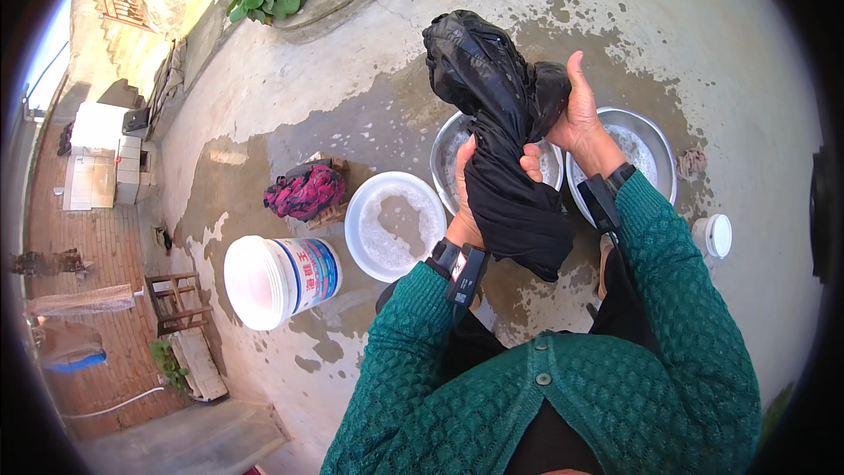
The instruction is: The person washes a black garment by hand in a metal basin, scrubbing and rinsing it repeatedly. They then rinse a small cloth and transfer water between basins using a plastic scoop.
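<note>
A wet black garment [514,191], twisted and bunched, is held up in front of me over the metal basins. My left hand [469,194] grips its middle, with the thumb on the near side and fingertips showing past the far edge. Against the garment's upper right side rests the palm of my right hand [580,119]; its thumb points up off the cloth and its other fingers are mostly hidden. Beneath are a left metal basin [440,165], partly covered by the garment, and a right metal basin [667,152] holding sudsy water.
A white plastic basin [353,254] with foamy water stands to the left. Beyond it, a pink-and-black cloth bundle [306,190] lies on bricks [330,216]. A lidded white bucket [254,284] stands nearer. At right are a small white tub [717,236] and a crumpled rag [691,163].
</note>
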Tool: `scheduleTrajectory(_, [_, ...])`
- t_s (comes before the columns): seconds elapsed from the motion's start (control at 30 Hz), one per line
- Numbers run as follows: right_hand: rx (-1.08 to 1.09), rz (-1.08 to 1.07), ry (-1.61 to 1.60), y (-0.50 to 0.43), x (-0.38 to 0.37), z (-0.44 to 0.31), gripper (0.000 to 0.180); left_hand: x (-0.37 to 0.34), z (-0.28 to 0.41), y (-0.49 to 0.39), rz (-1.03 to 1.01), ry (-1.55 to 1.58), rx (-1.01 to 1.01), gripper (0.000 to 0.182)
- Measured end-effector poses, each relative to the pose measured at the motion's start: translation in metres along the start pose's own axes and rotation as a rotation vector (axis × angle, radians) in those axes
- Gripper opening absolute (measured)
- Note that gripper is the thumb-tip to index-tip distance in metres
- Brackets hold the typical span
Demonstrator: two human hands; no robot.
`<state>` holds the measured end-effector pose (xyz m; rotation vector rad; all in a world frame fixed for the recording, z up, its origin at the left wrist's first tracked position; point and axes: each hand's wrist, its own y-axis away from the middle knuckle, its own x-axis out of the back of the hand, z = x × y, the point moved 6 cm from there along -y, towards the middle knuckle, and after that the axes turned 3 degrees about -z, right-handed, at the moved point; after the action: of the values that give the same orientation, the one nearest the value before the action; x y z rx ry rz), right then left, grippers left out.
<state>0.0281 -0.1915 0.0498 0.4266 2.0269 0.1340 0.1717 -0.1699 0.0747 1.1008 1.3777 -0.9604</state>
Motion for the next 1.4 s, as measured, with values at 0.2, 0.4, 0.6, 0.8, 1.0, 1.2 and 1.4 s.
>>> scheduleTrajectory(0.2, [0.091, -0.197, 0.165, -0.006, -0.004, -0.013, 0.063, 0.016, 0.001, 0.001, 0.347, -0.378, 0.057, 0.044])
scheduleTrajectory(0.4, [0.019, 0.006, 0.535, -0.006, 0.006, -0.009, 0.041, 0.022, 0.013, 0.001, 0.508, -0.752, 0.089, 0.038])
scheduleTrajectory(0.6, [0.326, 0.122, 1.010, -0.007, 0.010, -0.010, 0.062, 0.036, 0.013, -0.011, 0.471, -1.020, -0.026, 0.040])
scheduleTrajectory(0.8, [0.376, 0.215, 1.465, -0.010, 0.023, 0.018, 0.099, 0.075, 0.017, -0.009, 0.653, -1.157, -0.020, 0.038])
scheduleTrajectory(1.0, [0.424, 0.310, 1.690, -0.003, 0.028, 0.031, 0.105, 0.098, 0.026, -0.016, 0.707, -1.417, -0.110, 0.053])
scheduleTrajectory(1.2, [0.573, 0.251, 1.634, 0.005, 0.008, 0.021, 0.102, 0.085, 0.035, -0.025, 0.546, -1.363, -0.295, 0.063])
scheduleTrajectory(1.4, [0.574, 0.253, 1.737, 0.019, -0.007, 0.019, 0.102, 0.076, 0.042, -0.028, 0.412, -1.282, -0.342, 0.057])
